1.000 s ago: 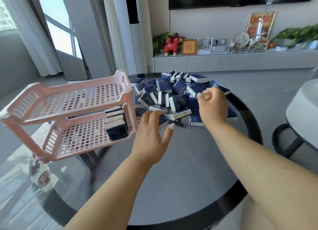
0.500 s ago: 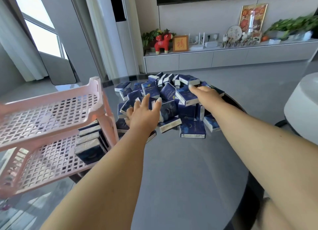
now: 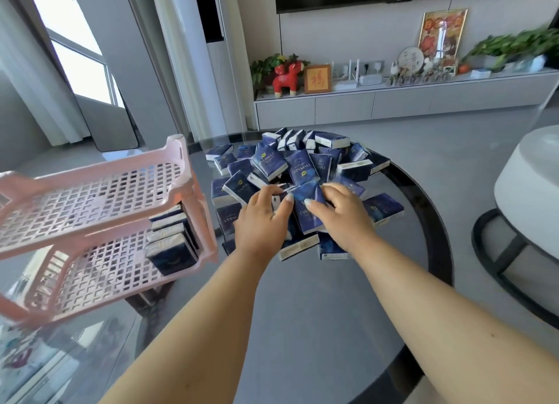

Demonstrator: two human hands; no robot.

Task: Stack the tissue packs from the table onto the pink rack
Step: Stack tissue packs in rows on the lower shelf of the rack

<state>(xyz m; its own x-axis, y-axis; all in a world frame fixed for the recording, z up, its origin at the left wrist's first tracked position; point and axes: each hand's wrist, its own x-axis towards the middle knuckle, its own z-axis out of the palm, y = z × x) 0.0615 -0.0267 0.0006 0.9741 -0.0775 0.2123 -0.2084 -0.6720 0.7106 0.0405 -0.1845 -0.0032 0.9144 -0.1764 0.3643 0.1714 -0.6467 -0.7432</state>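
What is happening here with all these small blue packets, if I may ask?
A person is moving tissue packs from a round glass table to a pink rack. Both hands are on the pile: the left hand and the right hand are on one pack at the near edge. A few packs already stand on the rack's lower shelf; the upper shelf holds none. Most packs are on the table.

A heap of tissue packs (image 3: 299,173) lay at the frame's centre on the round table (image 3: 302,313). The rack (image 3: 99,222) stood at the left edge, a row of packs (image 3: 172,240) on its lower shelf. Both hands, left (image 3: 260,219) and right (image 3: 341,213), rested on the heap's near side. A cabinet (image 3: 393,104) ran behind, upper right.
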